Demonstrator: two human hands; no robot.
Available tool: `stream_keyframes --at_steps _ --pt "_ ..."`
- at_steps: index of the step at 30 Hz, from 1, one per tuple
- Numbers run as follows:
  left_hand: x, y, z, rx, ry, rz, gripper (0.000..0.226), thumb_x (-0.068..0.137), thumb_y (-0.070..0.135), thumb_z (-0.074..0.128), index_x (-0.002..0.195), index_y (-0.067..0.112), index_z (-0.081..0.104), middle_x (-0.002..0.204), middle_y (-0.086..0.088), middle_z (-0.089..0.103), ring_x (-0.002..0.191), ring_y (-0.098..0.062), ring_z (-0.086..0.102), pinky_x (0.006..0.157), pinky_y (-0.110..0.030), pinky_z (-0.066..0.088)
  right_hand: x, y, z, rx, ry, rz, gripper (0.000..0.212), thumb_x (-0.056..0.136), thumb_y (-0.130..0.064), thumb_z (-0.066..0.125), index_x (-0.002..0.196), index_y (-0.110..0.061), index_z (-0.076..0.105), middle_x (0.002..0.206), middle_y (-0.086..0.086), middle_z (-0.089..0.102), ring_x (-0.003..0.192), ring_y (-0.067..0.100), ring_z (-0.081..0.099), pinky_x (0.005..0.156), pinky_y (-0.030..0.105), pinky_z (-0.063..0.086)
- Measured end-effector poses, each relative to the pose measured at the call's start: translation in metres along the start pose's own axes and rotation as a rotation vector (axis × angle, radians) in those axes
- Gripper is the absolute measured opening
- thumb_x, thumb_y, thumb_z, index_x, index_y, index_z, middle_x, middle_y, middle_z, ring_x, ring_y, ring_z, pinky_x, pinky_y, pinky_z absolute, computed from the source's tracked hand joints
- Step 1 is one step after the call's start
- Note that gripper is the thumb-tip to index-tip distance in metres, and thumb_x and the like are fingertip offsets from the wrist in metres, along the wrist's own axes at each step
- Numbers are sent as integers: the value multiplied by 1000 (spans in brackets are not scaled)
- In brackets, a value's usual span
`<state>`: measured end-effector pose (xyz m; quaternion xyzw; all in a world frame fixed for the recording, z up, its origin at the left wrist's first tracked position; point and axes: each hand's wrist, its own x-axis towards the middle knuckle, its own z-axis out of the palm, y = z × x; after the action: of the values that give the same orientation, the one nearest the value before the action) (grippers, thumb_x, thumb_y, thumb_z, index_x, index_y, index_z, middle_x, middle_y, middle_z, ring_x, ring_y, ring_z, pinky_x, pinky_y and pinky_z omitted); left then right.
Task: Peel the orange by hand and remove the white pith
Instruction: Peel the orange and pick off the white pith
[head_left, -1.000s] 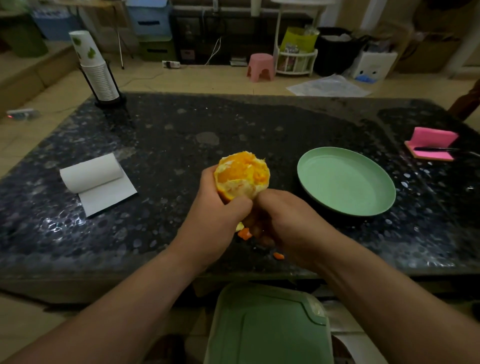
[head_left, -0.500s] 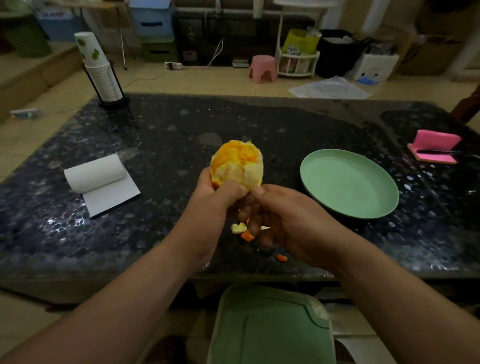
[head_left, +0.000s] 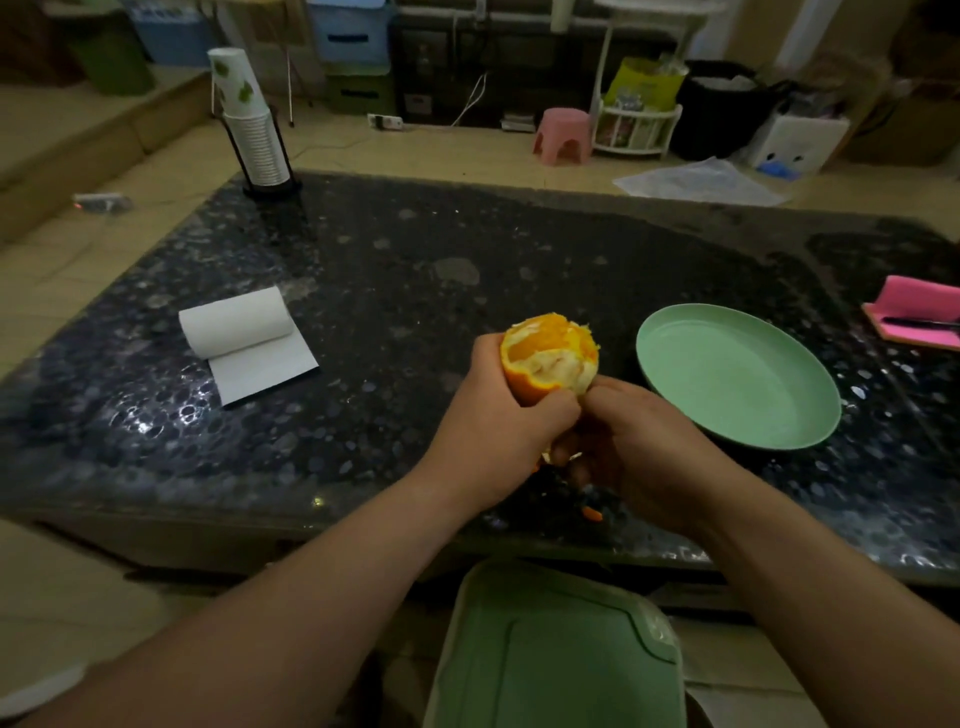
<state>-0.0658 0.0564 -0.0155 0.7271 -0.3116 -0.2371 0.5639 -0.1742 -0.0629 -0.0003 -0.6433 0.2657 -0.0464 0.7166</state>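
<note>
- Since a moment ago I have turned the orange (head_left: 549, 358) in my left hand (head_left: 498, 431), so a band of unpeeled rind now faces me below the bared flesh and pale pith.
- That tells me the top is mostly stripped, while the lower rind and the pith are left to do.
- My left hand grips the orange from below, above the dark stone table (head_left: 363, 291).
- My right hand (head_left: 639, 452) meets it at the fruit's lower edge, fingertips pinched there; whether on peel, I cannot tell.
- The green plate (head_left: 737, 374) sits near, to the right.
</note>
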Motion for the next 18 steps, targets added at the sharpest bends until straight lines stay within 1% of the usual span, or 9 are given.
stream_keyframes --at_steps 1,3,4,5,6,9,12,16,18 --pt "1 1 1 19 18 14 64 86 32 79 138 34 43 124 11 59 102 7 61 72 -8 49 0 0 0 11 12 -5 31 108 -12 41 113 -1 69 86 12 69 65 16 66 57 31 42" --pt "2 2 1 53 34 46 77 83 34 80 147 35 39 133 13 53 111 2 57 85 -17 49 1 -1 1 27 38 -18 29 106 -10 42 108 -1 70 79 10 68 64 16 62 56 31 40" --pt "3 4 0 59 24 58 86 84 35 80 155 36 31 136 15 49 116 1 53 89 -18 47 2 -3 1 31 50 -27 29 105 -9 43 107 0 70 77 10 67 64 16 60 55 30 40" --pt "3 5 -1 62 8 64 92 86 35 79 160 38 23 138 17 45 119 0 51 90 -15 44 3 -4 0 33 56 -36 29 105 -8 44 107 0 71 77 10 67 64 16 59 55 29 41" --pt "3 7 -2 70 -5 66 93 88 35 77 161 38 19 139 16 44 119 -1 50 88 -13 42 3 -5 0 33 54 -44 29 104 -9 45 107 0 72 79 11 67 65 16 59 55 29 41" --pt "3 6 -1 48 -7 50 73 94 33 71 154 36 29 132 13 53 107 0 58 75 -11 46 2 -6 -1 41 20 -41 30 105 -13 47 108 -2 74 84 11 69 68 17 61 56 29 43" --pt "2 5 3 -44 -4 13 57 99 27 65 146 36 34 119 12 59 94 5 62 65 -8 49 1 -5 4 80 39 -35 27 104 -14 49 104 0 72 78 9 67 62 15 59 54 27 41" --pt "1 3 6 -70 -15 29 52 99 21 62 139 38 35 113 6 62 85 8 63 64 -9 48 3 -2 7 73 119 -14 26 101 -5 43 93 -4 68 69 5 64 57 13 52 49 26 38" --pt "1 1 7 -92 -15 21 52 99 21 62 142 36 37 112 5 63 86 3 65 68 -15 50 2 -2 8 94 124 1 26 100 -3 43 89 -7 66 69 5 62 54 12 49 47 24 35"
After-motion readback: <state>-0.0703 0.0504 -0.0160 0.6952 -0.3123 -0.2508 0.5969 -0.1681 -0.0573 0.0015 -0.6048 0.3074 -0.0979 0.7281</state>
